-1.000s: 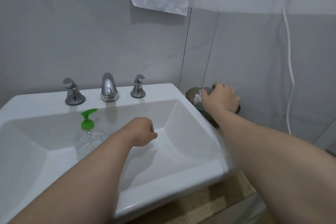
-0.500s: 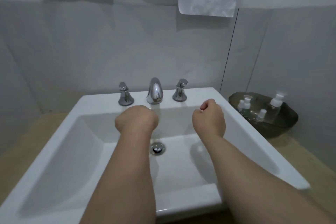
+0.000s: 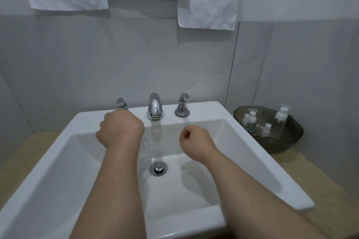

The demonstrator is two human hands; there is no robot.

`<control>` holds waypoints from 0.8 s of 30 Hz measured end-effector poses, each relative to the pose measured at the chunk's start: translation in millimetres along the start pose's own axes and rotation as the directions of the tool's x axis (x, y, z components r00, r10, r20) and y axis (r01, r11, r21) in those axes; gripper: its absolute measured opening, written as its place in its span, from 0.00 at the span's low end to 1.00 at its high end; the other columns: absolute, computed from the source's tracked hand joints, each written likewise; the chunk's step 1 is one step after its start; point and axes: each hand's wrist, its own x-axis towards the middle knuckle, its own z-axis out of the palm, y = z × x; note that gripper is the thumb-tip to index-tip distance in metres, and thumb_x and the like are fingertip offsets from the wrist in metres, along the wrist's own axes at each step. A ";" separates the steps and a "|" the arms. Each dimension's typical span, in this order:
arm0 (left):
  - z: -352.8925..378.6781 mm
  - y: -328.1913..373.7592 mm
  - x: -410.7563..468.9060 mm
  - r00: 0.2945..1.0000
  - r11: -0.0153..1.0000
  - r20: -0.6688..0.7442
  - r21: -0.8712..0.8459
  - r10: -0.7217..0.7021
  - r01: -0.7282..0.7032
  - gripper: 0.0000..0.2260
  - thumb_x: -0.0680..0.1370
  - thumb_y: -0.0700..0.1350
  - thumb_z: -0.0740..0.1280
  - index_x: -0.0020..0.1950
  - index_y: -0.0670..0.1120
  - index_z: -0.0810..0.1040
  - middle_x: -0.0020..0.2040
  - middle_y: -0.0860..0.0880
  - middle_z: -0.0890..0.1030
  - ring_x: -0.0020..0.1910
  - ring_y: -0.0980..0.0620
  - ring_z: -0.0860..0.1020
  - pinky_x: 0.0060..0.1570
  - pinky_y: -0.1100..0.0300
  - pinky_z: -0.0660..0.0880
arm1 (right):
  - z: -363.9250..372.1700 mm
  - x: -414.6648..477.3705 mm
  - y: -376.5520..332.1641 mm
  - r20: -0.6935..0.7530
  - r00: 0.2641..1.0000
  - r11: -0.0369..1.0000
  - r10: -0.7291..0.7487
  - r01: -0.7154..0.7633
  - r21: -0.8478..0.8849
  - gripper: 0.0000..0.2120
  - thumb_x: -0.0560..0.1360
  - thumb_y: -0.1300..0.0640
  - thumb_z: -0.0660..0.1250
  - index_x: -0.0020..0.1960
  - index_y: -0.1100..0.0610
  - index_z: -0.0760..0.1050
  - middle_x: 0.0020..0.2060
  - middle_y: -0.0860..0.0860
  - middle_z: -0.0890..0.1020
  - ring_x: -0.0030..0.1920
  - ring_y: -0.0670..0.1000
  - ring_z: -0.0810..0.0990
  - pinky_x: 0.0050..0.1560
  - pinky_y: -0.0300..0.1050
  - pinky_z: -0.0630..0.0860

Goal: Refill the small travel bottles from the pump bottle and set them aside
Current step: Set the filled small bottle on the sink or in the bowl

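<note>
Bowl [image 3: 282, 144] holds travel bottles [image 3: 280, 116]; left hand [image 3: 121, 129] covers pump bottle [image 3: 144, 153].

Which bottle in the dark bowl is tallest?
The clear bottle with white pump cap, rightmost in the dark glass bowl; it rises above the other three.

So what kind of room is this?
Most likely a bathroom: a white basin with a chrome tap, a pale tiled wall behind, and a dark bowl of small travel bottles beside it.
</note>
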 end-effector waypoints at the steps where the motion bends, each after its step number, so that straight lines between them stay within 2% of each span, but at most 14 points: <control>1: -5.7 3.5 -1.8 0.996 1.000 -0.087 -0.003 0.013 -0.013 0.13 0.80 0.47 0.65 0.62 0.43 0.78 0.61 0.40 0.78 0.61 0.37 0.77 0.57 0.47 0.72 | -0.9 -1.7 -2.2 -0.021 0.999 0.999 -0.032 0.032 0.011 0.11 0.72 0.64 0.61 0.38 0.52 0.77 0.38 0.46 0.80 0.42 0.52 0.80 0.42 0.43 0.78; 3: -13.7 11.9 -7.9 0.960 0.996 -0.273 -0.055 0.058 -0.076 0.17 0.83 0.51 0.63 0.63 0.39 0.77 0.62 0.38 0.76 0.63 0.35 0.75 0.59 0.43 0.70 | -4.5 -3.8 -7.2 -0.093 0.992 0.995 -0.088 0.092 0.037 0.10 0.73 0.64 0.61 0.38 0.52 0.77 0.38 0.46 0.80 0.42 0.52 0.79 0.43 0.46 0.78; 5: -18.5 18.8 -14.6 0.884 0.958 -0.450 -0.178 0.124 -0.225 0.19 0.84 0.54 0.62 0.60 0.38 0.77 0.61 0.38 0.75 0.60 0.35 0.74 0.55 0.43 0.70 | -7.1 -6.8 -12.8 -0.152 0.975 0.981 -0.162 0.176 0.082 0.10 0.73 0.63 0.63 0.37 0.49 0.75 0.38 0.44 0.78 0.40 0.47 0.76 0.42 0.45 0.74; 7: -17.7 24.2 -18.6 0.783 0.843 -0.574 -0.277 0.238 -0.460 0.16 0.83 0.54 0.65 0.53 0.39 0.77 0.55 0.39 0.76 0.52 0.37 0.75 0.45 0.50 0.66 | -8.8 -13.2 -19.9 -0.206 0.947 0.946 -0.248 0.282 0.158 0.07 0.72 0.59 0.64 0.39 0.47 0.73 0.39 0.44 0.77 0.40 0.45 0.74 0.42 0.40 0.71; 9: -18.0 26.9 -22.0 0.644 0.680 -0.683 -0.292 0.344 -0.672 0.15 0.81 0.52 0.68 0.46 0.40 0.76 0.46 0.43 0.77 0.43 0.43 0.74 0.42 0.58 0.62 | -10.7 -20.5 -26.7 -0.249 0.917 0.901 -0.311 0.368 0.228 0.06 0.69 0.55 0.63 0.43 0.46 0.74 0.42 0.43 0.79 0.42 0.46 0.76 0.43 0.39 0.71; 10: -20.6 26.7 -23.1 0.591 0.621 -0.730 -0.295 0.344 -0.726 0.15 0.80 0.52 0.70 0.44 0.41 0.77 0.43 0.45 0.77 0.41 0.46 0.73 0.41 0.59 0.62 | -11.5 -23.2 -28.9 -0.266 0.903 0.881 -0.338 0.403 0.248 0.08 0.68 0.55 0.62 0.46 0.47 0.75 0.44 0.43 0.79 0.43 0.46 0.77 0.43 0.39 0.71; 11: -22.7 25.7 -22.4 0.568 0.561 -0.759 -0.333 0.318 -0.758 0.15 0.80 0.52 0.71 0.43 0.41 0.78 0.41 0.47 0.77 0.40 0.47 0.74 0.41 0.58 0.66 | -12.6 -26.5 -30.9 -0.277 0.893 0.863 -0.356 0.427 0.269 0.10 0.68 0.54 0.62 0.48 0.47 0.76 0.46 0.42 0.80 0.45 0.46 0.78 0.44 0.39 0.72; 13: -26.4 22.3 -17.6 0.626 0.404 -0.732 -0.504 0.270 -0.764 0.13 0.78 0.53 0.73 0.42 0.43 0.81 0.40 0.48 0.80 0.39 0.46 0.79 0.43 0.51 0.76 | -16.5 -31.4 -34.1 -0.262 0.896 0.834 -0.358 0.433 0.342 0.14 0.70 0.49 0.63 0.55 0.47 0.77 0.52 0.40 0.81 0.50 0.46 0.79 0.48 0.42 0.74; 15: -28.6 18.9 -9.8 0.723 0.266 -0.641 -0.672 0.258 -0.691 0.09 0.76 0.54 0.75 0.40 0.51 0.82 0.40 0.45 0.83 0.41 0.41 0.83 0.45 0.42 0.79 | -18.4 -31.8 -35.3 -0.165 0.919 0.820 -0.359 0.395 0.413 0.23 0.71 0.39 0.63 0.63 0.46 0.76 0.58 0.39 0.80 0.56 0.44 0.79 0.55 0.45 0.76; 17: -34.8 16.0 -8.1 0.765 0.212 -0.601 -0.737 0.230 -0.642 0.08 0.74 0.54 0.77 0.37 0.56 0.82 0.39 0.44 0.84 0.41 0.38 0.84 0.43 0.38 0.79 | -14.3 -33.8 -35.6 -0.081 0.915 0.830 -0.396 0.394 0.396 0.30 0.72 0.32 0.63 0.70 0.45 0.73 0.63 0.38 0.78 0.61 0.44 0.78 0.62 0.47 0.75; 19: -39.5 15.0 -10.6 0.747 0.179 -0.631 -0.726 0.211 -0.664 0.08 0.75 0.53 0.77 0.37 0.58 0.83 0.39 0.44 0.84 0.41 0.38 0.84 0.41 0.38 0.79 | -10.4 -35.6 -36.6 -0.035 0.902 0.845 -0.429 0.415 0.336 0.34 0.72 0.30 0.63 0.73 0.45 0.70 0.66 0.38 0.76 0.63 0.42 0.77 0.64 0.47 0.74; 21: -43.8 14.4 -17.9 0.679 0.168 -0.692 -0.659 0.245 -0.733 0.06 0.76 0.53 0.76 0.41 0.55 0.84 0.41 0.47 0.83 0.41 0.38 0.84 0.40 0.39 0.79 | -9.1 -38.1 -38.8 -0.036 0.894 0.853 -0.446 0.436 0.286 0.35 0.71 0.29 0.65 0.74 0.44 0.68 0.67 0.38 0.74 0.64 0.41 0.75 0.65 0.47 0.73; 24: -52.1 18.6 -35.0 0.600 0.124 -0.747 -0.593 0.285 -0.796 0.08 0.78 0.51 0.75 0.44 0.48 0.85 0.42 0.47 0.82 0.40 0.39 0.84 0.39 0.43 0.79 | -10.2 -38.4 -42.4 -0.158 0.848 0.832 -0.507 0.529 0.167 0.36 0.70 0.31 0.69 0.73 0.43 0.66 0.67 0.37 0.71 0.67 0.41 0.72 0.69 0.52 0.71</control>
